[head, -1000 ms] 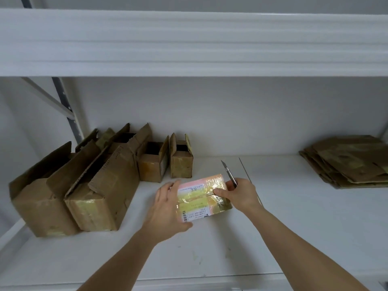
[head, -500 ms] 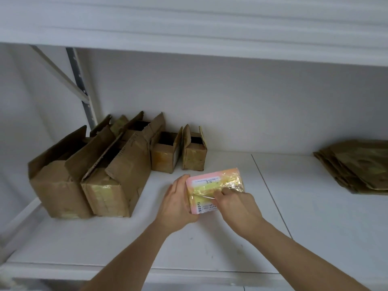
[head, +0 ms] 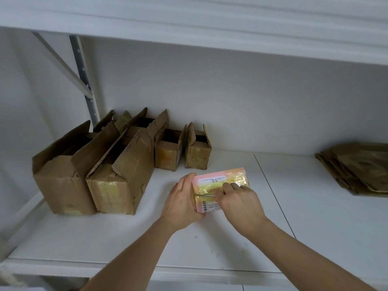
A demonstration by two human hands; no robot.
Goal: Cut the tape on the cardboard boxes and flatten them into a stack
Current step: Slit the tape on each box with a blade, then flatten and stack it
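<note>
White shelf (head: 210,244) bearing open boxes (head: 117,175) and flattened stack (head: 357,169). Left hand (head: 180,202) grasps taped box (head: 220,185); right hand (head: 239,204) pinches blade (head: 206,195) along its seam.

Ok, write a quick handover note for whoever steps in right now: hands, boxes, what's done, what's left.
Left hand holds the small taped box steady on the shelf.
Right hand grips the blade, lying along the box's tape seam.
Done: flattened stack at far right.
Left: finish this cut and flatten it, then the open boxes at left.
</note>
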